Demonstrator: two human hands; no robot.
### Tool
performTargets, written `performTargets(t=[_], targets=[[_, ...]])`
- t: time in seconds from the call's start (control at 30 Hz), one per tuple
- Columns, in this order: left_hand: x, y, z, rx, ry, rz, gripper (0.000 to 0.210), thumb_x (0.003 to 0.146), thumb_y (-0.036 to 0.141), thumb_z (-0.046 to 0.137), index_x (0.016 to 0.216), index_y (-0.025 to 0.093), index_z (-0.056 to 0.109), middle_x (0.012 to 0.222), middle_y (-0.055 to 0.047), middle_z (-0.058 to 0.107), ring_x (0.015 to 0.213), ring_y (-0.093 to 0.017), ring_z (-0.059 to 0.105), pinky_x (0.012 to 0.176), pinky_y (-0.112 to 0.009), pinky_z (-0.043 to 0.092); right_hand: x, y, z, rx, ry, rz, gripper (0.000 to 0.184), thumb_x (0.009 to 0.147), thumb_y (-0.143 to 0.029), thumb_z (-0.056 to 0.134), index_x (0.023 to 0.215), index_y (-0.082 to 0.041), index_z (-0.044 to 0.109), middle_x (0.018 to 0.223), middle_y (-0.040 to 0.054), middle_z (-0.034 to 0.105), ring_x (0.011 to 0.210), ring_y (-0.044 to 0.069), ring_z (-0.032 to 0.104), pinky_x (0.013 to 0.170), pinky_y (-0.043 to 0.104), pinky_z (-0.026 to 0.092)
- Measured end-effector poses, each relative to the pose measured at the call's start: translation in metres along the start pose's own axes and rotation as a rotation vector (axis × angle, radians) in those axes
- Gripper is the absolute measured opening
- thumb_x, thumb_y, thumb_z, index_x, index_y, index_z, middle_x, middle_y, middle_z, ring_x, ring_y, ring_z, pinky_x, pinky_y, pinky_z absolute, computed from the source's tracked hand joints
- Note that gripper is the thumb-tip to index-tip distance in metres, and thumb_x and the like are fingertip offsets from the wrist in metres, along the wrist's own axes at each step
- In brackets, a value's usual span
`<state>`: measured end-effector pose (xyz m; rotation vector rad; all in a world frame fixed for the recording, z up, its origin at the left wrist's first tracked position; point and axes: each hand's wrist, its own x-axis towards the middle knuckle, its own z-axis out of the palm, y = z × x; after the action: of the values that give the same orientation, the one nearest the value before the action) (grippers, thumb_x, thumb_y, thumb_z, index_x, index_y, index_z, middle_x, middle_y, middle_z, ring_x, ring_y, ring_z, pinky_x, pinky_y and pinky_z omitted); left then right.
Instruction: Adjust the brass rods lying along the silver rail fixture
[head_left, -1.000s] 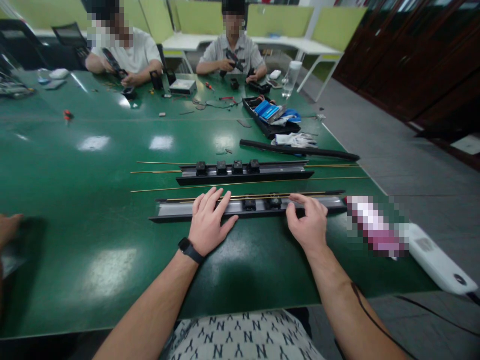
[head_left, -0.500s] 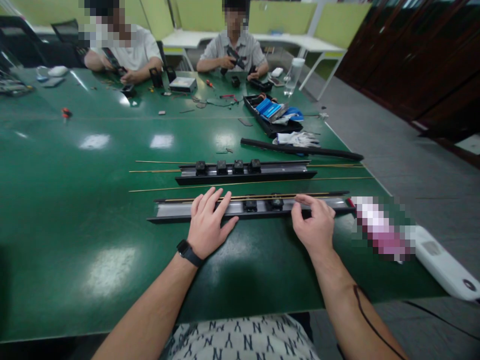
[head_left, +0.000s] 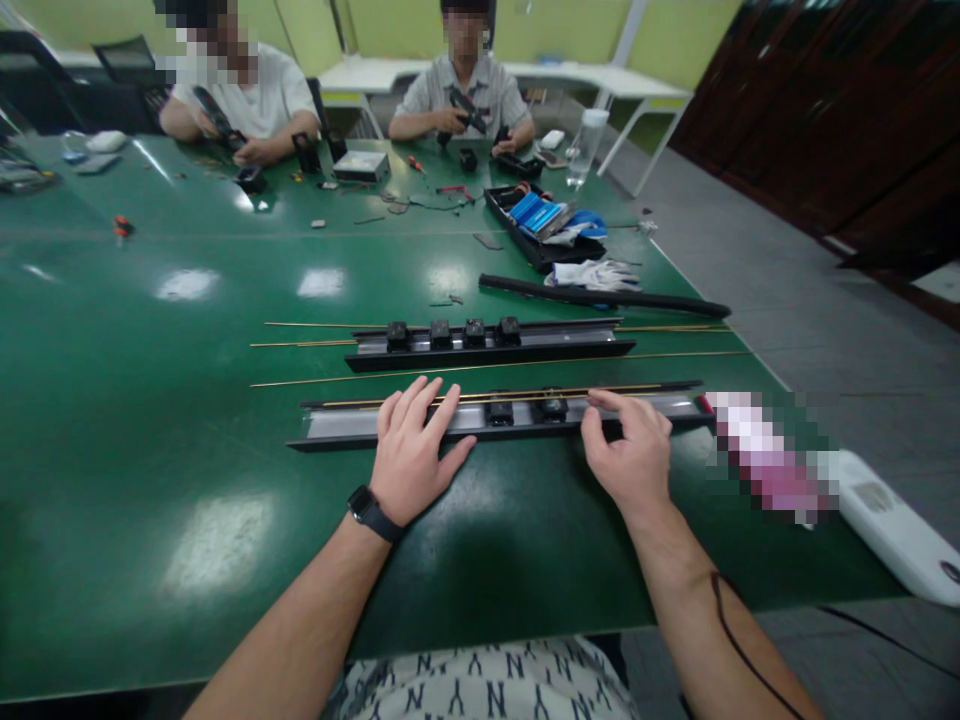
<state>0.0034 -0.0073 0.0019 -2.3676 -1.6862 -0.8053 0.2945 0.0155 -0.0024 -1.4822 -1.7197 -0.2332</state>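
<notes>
My left hand (head_left: 415, 450) lies across the near black channel (head_left: 337, 428), its fingers stretched over the rail's far edge and its thumb apart at the near side. Thin brass rods (head_left: 517, 394) run lengthwise along this channel. At their right part, my right hand (head_left: 630, 440) is curled, with thumb and index fingertip closed around the rods. Two small black blocks, one of them a dark cube (head_left: 553, 404), sit inside the channel between my hands. Whatever lies beneath my left palm is hidden.
Behind stands a second channel (head_left: 487, 352) with several black blocks and more brass rods. Farther back are a black strip (head_left: 600, 295), gloves (head_left: 592, 275) and a black tray (head_left: 536, 255) of parts. Two people work across the table. A white device (head_left: 892, 530) lies at right.
Both hands keep nearly the same place on the near channel. The view has shifted slightly. Across the table, the person at left has raised the dark tool a little.
</notes>
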Motion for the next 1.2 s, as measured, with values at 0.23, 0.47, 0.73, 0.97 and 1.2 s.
performTargets(t=[0.23, 0.47, 0.73, 0.97, 1.2], targets=[[0.0005, -0.0003, 0.0003, 0.002, 0.003, -0.001, 0.059, 0.097, 0.045, 0.063, 0.151, 0.022, 0.052, 0.154, -0.015, 0.055, 0.150, -0.032, 0.043, 0.124, -0.051, 0.026, 0.0005, 0.0013, 0.0005, -0.026, 0.019, 0.070, 0.017, 0.092, -0.025, 0.063, 0.105, -0.020, 0.073, 0.101, 0.0074, 0.080, 0.098, 0.026, 0.072, 0.099, 0.043, 0.044], [0.0005, -0.0002, 0.0001, -0.017, 0.005, -0.003, 0.060, 0.097, 0.044, 0.064, 0.152, 0.022, 0.052, 0.154, -0.015, 0.055, 0.149, -0.033, 0.044, 0.124, -0.052, 0.027, 0.0008, 0.0004, -0.0009, -0.013, 0.026, 0.089, 0.022, 0.091, -0.024, 0.064, 0.112, -0.019, 0.071, 0.099, 0.0067, 0.080, 0.097, 0.026, 0.073, 0.099, 0.043, 0.043], [0.0006, 0.0008, -0.0008, -0.004, -0.011, -0.004, 0.060, 0.098, 0.047, 0.062, 0.151, 0.022, 0.052, 0.154, -0.014, 0.055, 0.149, -0.032, 0.043, 0.124, -0.052, 0.025, -0.0003, 0.0004, -0.0003, 0.006, -0.001, 0.012, 0.017, 0.092, -0.025, 0.064, 0.107, -0.021, 0.073, 0.101, 0.0060, 0.080, 0.097, 0.025, 0.073, 0.098, 0.042, 0.043], [0.0006, 0.0007, -0.0004, 0.004, -0.008, -0.002, 0.059, 0.099, 0.046, 0.061, 0.151, 0.022, 0.052, 0.154, -0.014, 0.055, 0.150, -0.032, 0.042, 0.124, -0.051, 0.026, 0.0006, 0.0007, 0.0004, -0.022, 0.021, 0.060, 0.016, 0.093, -0.024, 0.063, 0.105, -0.021, 0.073, 0.102, 0.0060, 0.080, 0.097, 0.025, 0.072, 0.098, 0.042, 0.044], [0.0005, 0.0006, -0.0012, 0.001, -0.008, -0.006, 0.060, 0.098, 0.046, 0.062, 0.152, 0.022, 0.051, 0.155, -0.015, 0.054, 0.151, -0.032, 0.042, 0.124, -0.052, 0.026, 0.0016, 0.0015, -0.0002, -0.027, 0.019, 0.098, 0.017, 0.093, -0.025, 0.061, 0.104, -0.020, 0.074, 0.100, 0.0070, 0.080, 0.097, 0.026, 0.072, 0.099, 0.044, 0.043]])
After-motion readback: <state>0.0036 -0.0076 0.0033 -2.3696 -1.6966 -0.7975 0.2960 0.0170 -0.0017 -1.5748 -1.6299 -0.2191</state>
